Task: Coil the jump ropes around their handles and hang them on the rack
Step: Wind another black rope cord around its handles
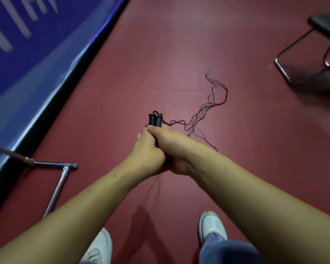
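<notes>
Two black jump rope handles [155, 120] are held side by side, their tops sticking out beyond my fingers. My left hand [147, 151] and my right hand [172, 147] both grip the handles, pressed against each other. A thin dark rope [210, 103] runs from the handle tops to the right and lies in loose tangled loops on the red floor. A faint strand also hangs down below my hands. The lower part of the handles is hidden inside my hands.
A metal rack base [59, 180] of grey tubes stands on the floor at the lower left, next to a blue padded barrier [36, 54]. A black chair with a metal frame [311, 60] stands at the upper right. My white shoes [211, 225] are below.
</notes>
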Tool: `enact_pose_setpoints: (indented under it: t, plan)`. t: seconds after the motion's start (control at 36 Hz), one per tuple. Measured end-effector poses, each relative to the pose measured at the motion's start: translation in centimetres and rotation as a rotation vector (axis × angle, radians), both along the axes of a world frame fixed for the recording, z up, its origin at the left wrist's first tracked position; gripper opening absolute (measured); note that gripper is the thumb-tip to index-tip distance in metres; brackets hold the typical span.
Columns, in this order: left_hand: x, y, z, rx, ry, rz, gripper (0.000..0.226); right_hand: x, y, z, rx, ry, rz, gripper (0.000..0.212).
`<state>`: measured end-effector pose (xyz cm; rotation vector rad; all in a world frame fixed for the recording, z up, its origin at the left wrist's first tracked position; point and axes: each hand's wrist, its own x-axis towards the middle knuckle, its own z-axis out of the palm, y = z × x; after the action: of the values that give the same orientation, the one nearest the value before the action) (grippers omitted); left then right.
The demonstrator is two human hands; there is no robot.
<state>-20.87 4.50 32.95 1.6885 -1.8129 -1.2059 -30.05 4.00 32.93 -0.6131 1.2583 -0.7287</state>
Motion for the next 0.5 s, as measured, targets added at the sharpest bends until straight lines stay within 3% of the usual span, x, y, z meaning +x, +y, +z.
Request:
enact_pose_setpoints:
  t: [0.11, 0.17, 0.28, 0.36, 0.5]
  plan:
    - [3.3, 3.2, 3.9, -0.069, -0.076, -0.155, 0.055, 1.9, 2.8, 3.6, -0.133, 0.015, 0.002, 0.015]
    - [5.3, 4.4, 4.4, -0.059, -0.115, -0.213, 0.039, 2.4, 4.2, 4.0, -0.194, 0.105, 0.022, 0.018]
    - [8.2, 5.2, 4.4, -0.11, 0.068, -0.094, 0.011, 2.8, 6.6, 3.6, -0.19, 0.14, 0.09, 0.016]
    - [9.7, 4.5, 3.7, -0.191, 0.065, 0.062, 0.028, 2.8, 7.6, 3.7, -0.197, 0.162, 0.196, 0.012]
    - [10.7, 3.6, 4.1, -0.001, 0.426, -0.241, 0.091, 2.3, 7.8, 5.5, -0.206, 0.111, 0.403, 0.013]
